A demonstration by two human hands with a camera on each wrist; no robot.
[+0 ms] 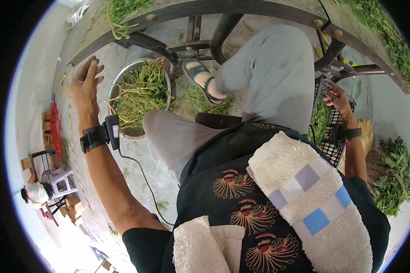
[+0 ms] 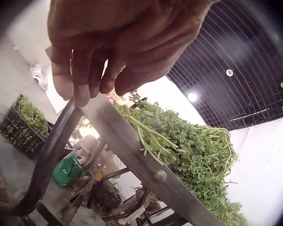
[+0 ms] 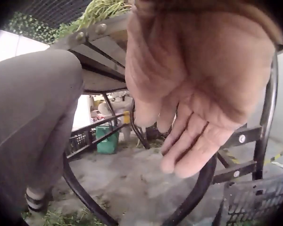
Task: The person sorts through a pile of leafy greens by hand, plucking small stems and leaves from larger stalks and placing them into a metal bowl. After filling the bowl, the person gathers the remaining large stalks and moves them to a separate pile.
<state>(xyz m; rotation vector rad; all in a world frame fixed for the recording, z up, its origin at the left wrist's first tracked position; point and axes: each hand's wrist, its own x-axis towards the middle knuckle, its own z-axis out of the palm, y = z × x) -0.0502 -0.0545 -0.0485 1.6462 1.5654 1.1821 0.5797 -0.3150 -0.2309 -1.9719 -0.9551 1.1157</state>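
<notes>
My left hand (image 1: 85,86) is raised beside the front left corner of the table (image 1: 241,12), holding nothing. In the left wrist view its fingers (image 2: 81,89) hang loosely down at the table's corner. Leafy green stems (image 2: 184,146) are heaped on the tabletop. Below the table and to the left, a metal basin (image 1: 169,93) holds more cut stems (image 1: 143,86). On the other side, my right hand (image 1: 337,100) hangs beside my knee above a black plastic crate (image 1: 336,154) with greens in it. Its palm is bare and the fingers (image 3: 193,150) are extended in the right wrist view.
Curved dark table legs (image 1: 221,38) stand before my knees. Loose greens (image 1: 196,98) lie on the floor by my sandalled foot (image 1: 202,82). At the far right a wicker basket (image 1: 376,166) holds leafy branches. A green container (image 3: 107,140) stands beyond the table.
</notes>
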